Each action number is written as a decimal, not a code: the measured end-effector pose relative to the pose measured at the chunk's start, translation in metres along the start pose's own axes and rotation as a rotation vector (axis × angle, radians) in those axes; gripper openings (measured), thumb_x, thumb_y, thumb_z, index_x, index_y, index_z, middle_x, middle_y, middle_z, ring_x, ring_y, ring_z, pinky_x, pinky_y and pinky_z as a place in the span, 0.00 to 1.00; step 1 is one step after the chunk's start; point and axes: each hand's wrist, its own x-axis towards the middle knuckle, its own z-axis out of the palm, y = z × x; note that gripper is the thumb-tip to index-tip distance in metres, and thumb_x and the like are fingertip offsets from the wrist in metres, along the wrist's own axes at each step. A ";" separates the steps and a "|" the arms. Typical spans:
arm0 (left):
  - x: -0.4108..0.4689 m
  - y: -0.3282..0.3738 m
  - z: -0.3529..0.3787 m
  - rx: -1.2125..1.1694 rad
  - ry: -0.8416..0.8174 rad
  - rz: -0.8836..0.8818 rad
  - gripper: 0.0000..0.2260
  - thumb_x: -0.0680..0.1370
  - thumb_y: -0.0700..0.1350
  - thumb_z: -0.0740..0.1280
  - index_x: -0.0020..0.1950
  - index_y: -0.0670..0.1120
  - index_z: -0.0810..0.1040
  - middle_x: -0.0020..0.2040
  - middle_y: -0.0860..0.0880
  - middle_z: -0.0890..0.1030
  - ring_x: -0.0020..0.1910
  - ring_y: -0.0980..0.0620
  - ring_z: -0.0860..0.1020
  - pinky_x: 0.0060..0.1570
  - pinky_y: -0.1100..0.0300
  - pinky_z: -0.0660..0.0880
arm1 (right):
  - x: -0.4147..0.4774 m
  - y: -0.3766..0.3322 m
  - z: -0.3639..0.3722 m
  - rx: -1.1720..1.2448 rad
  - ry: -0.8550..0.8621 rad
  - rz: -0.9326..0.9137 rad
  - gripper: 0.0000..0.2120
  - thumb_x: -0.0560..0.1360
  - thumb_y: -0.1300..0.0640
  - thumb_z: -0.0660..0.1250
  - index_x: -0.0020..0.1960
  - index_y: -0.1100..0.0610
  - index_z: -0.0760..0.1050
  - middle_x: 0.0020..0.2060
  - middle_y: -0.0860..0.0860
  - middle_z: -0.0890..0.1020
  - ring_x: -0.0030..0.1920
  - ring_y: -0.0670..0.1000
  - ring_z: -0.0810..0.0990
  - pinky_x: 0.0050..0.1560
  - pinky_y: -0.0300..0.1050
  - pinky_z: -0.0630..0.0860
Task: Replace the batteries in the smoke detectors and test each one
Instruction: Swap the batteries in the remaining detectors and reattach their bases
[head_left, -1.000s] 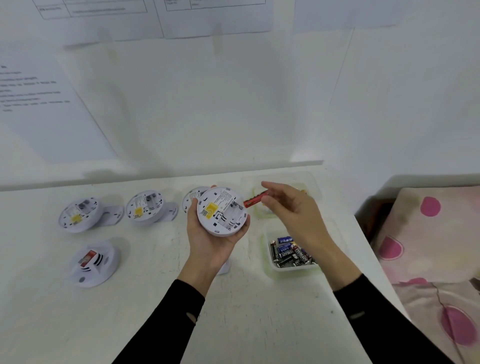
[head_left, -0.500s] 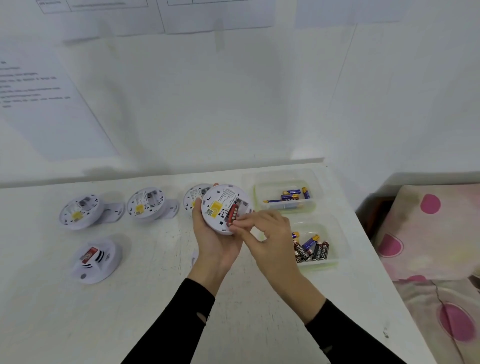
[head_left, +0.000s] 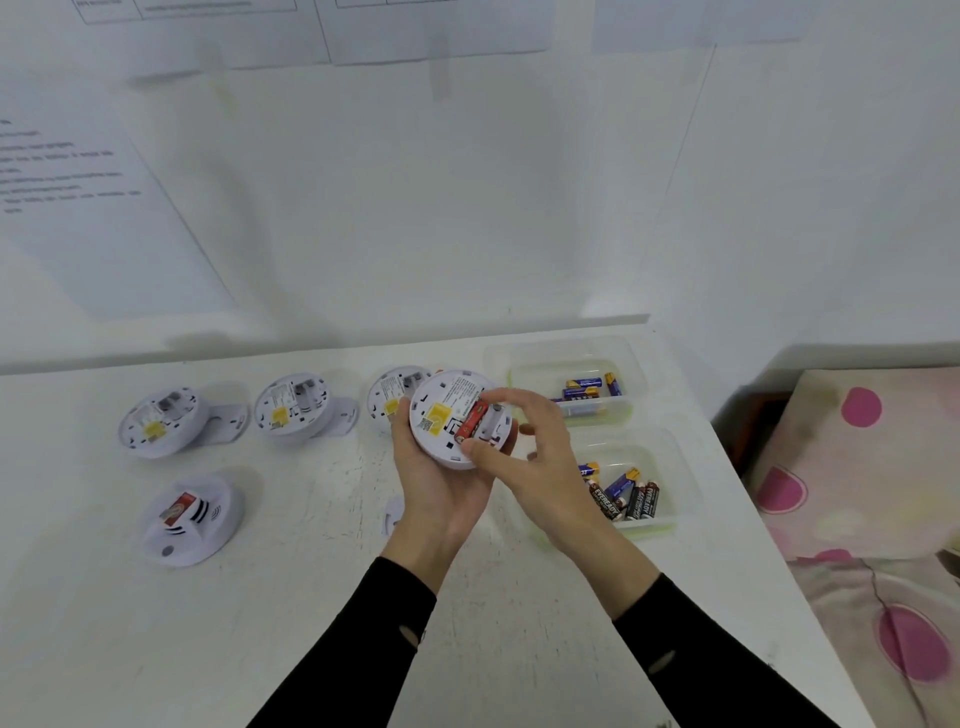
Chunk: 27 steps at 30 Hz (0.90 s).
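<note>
My left hand (head_left: 441, 488) holds a round white smoke detector (head_left: 441, 415) with its back facing up, above the table's middle. A red battery (head_left: 471, 421) lies slanted in its open compartment. My right hand (head_left: 535, 457) is on it, with the thumb at the battery's lower end and the index finger curled over its upper end. Behind the held detector lies another one (head_left: 389, 395), partly hidden. Two more open-backed detectors (head_left: 158, 421) (head_left: 293, 405) lie at the back left. A fifth detector (head_left: 192, 519) sits front left with a red item on top.
Two clear plastic trays stand right of my hands: the far tray (head_left: 519, 364) holds blue-gold batteries, the near tray (head_left: 670, 467) several black and blue ones. A white plate piece (head_left: 394, 514) lies under my left wrist. A pink-spotted cloth (head_left: 857, 467) lies beyond the table's right edge.
My right hand carried the red battery from beside the detector into its compartment. The fingers have since spread to the battery's two ends. The left hand kept holding the detector.
</note>
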 end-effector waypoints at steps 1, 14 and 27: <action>0.000 0.000 0.000 0.000 0.010 -0.007 0.28 0.80 0.63 0.57 0.67 0.44 0.78 0.56 0.41 0.82 0.55 0.43 0.80 0.67 0.47 0.70 | -0.001 0.001 0.001 -0.053 0.001 -0.064 0.16 0.68 0.51 0.76 0.51 0.35 0.77 0.63 0.38 0.68 0.66 0.45 0.65 0.64 0.45 0.65; -0.007 0.002 0.005 0.003 0.037 -0.010 0.28 0.80 0.63 0.56 0.65 0.43 0.78 0.54 0.41 0.83 0.53 0.44 0.81 0.52 0.53 0.79 | 0.011 0.015 0.003 -0.084 0.039 -0.179 0.09 0.63 0.36 0.71 0.43 0.35 0.82 0.61 0.34 0.71 0.59 0.44 0.76 0.66 0.61 0.67; -0.003 0.011 0.001 -0.020 -0.054 0.032 0.26 0.80 0.61 0.55 0.66 0.44 0.77 0.60 0.40 0.80 0.60 0.39 0.77 0.58 0.44 0.74 | 0.038 -0.008 -0.009 -0.108 -0.099 -0.022 0.21 0.67 0.44 0.76 0.52 0.38 0.68 0.57 0.42 0.70 0.57 0.47 0.68 0.59 0.43 0.68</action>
